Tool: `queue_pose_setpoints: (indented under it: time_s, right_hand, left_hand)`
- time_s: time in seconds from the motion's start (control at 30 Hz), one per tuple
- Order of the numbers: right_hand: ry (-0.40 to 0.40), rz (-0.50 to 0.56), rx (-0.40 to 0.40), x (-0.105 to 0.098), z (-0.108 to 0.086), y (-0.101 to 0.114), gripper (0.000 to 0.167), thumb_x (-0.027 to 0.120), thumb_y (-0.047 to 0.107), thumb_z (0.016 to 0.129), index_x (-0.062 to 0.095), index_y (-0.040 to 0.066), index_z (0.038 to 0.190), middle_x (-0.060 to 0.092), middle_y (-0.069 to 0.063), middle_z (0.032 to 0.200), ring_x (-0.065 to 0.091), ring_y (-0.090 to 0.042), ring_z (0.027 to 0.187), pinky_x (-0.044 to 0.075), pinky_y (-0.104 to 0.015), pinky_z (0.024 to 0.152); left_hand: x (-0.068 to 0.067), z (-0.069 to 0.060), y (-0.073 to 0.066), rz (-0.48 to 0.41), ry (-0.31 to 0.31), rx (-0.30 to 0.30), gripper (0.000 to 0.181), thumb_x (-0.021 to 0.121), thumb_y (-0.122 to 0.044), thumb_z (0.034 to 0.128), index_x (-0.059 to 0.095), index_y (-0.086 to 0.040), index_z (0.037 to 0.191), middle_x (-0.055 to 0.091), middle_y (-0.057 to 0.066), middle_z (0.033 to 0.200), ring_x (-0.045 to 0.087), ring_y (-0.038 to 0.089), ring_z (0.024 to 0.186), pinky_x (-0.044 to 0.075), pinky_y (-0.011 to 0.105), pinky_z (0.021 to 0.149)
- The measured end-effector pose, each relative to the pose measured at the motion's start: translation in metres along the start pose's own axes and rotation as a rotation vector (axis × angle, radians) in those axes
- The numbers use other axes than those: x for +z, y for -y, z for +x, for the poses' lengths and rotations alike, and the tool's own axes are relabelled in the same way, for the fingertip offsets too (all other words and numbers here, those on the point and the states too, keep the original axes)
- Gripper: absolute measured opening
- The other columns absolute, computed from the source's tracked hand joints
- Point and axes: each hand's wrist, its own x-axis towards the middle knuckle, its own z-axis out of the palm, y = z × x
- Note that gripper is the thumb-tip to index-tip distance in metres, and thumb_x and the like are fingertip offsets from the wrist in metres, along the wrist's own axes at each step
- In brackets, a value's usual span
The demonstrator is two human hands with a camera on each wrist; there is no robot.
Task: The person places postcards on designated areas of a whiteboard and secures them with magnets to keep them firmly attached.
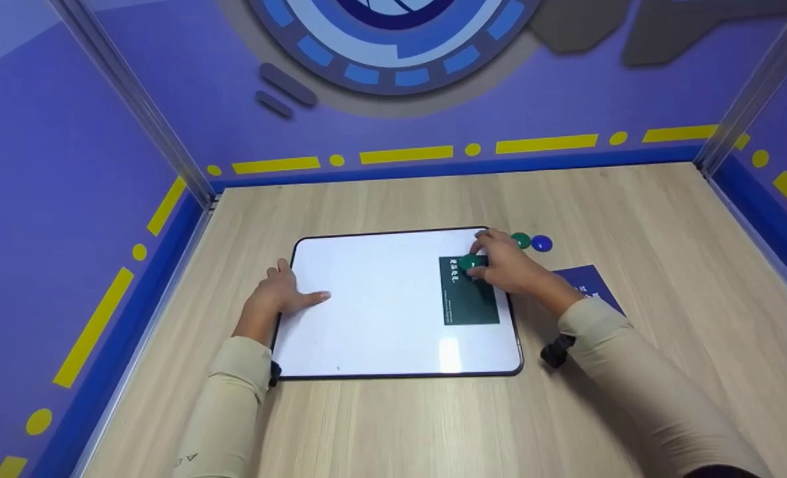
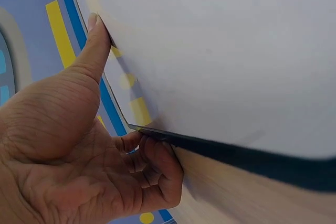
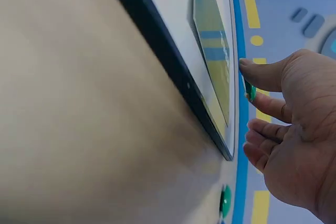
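Observation:
A white whiteboard (image 1: 366,305) with a black frame lies on the table. My left hand (image 1: 275,293) grips its left edge; in the left wrist view the thumb rests on the white surface and the fingers curl at the frame. On the board's right part lies a dark green card (image 1: 471,307) with white writing. My right hand (image 1: 505,264) pinches a round green magnet (image 1: 469,263) between thumb and index finger at the card's upper part. In the right wrist view this magnet (image 3: 253,93) is mostly hidden by the fingers, and whether it touches the card I cannot tell.
Beyond the board's upper right corner lie another green magnet (image 1: 521,239) and a blue magnet (image 1: 542,243). A dark blue card (image 1: 589,282) lies right of the board, partly under my right forearm. Purple-blue panels (image 1: 393,136) with yellow marks enclose the wooden table (image 1: 420,425).

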Motion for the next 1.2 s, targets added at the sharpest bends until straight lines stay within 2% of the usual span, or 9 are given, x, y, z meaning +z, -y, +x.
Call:
queue_pose_setpoints:
  time_s: [0.2,0.4,0.53,0.93,1.2]
  right_hand:
    - [0.017,-0.016,-0.007,0.007,0.008,0.000,0.035,0.072,0.021,0.102,0.063,0.005,0.133,0.043,-0.017,0.164,0.041,-0.039,0.153,0.040,-0.058,0.126]
    - [0.017,-0.046,-0.027,0.008,0.009,-0.005,0.039,0.072,0.022,0.104,0.061,0.006,0.137,0.048,-0.014,0.160,0.046,-0.036,0.147,0.041,-0.057,0.126]
    - [0.032,-0.054,-0.043,0.008,0.008,-0.007,0.039,0.071,0.024,0.104,0.060,0.009,0.138,0.049,-0.013,0.159,0.047,-0.035,0.146,0.041,-0.057,0.126]
    - [0.035,-0.041,-0.089,0.014,0.002,-0.011,0.046,0.065,0.019,0.108,0.049,0.008,0.150,0.055,-0.017,0.155,0.052,-0.036,0.142,0.035,-0.063,0.127]
    - [0.047,-0.012,-0.087,0.013,0.004,-0.012,0.044,0.063,0.017,0.109,0.049,0.010,0.150,0.052,-0.017,0.159,0.052,-0.036,0.144,0.040,-0.061,0.126]
  left_hand:
    - [0.000,0.001,0.001,0.006,0.002,0.002,0.129,0.071,-0.067,0.0932,-0.001,0.011,0.166,0.022,0.043,0.166,0.037,0.059,0.152,0.039,0.064,0.125]
    - [-0.003,0.002,-0.001,0.022,0.015,0.021,0.131,0.071,-0.068,0.0927,-0.003,0.012,0.166,0.021,0.045,0.166,0.036,0.060,0.152,0.038,0.064,0.125]
    - [-0.001,0.001,0.000,0.013,0.020,0.007,0.131,0.072,-0.067,0.0928,-0.002,0.012,0.166,0.020,0.044,0.167,0.035,0.060,0.153,0.037,0.064,0.126]
    - [0.003,-0.001,0.002,0.000,-0.006,-0.001,0.130,0.072,-0.067,0.0928,-0.001,0.011,0.166,0.023,0.043,0.165,0.037,0.060,0.151,0.040,0.065,0.123]
    - [0.002,-0.002,0.001,-0.010,-0.016,0.003,0.129,0.072,-0.067,0.0934,-0.001,0.012,0.166,0.023,0.043,0.165,0.036,0.061,0.151,0.040,0.066,0.122]
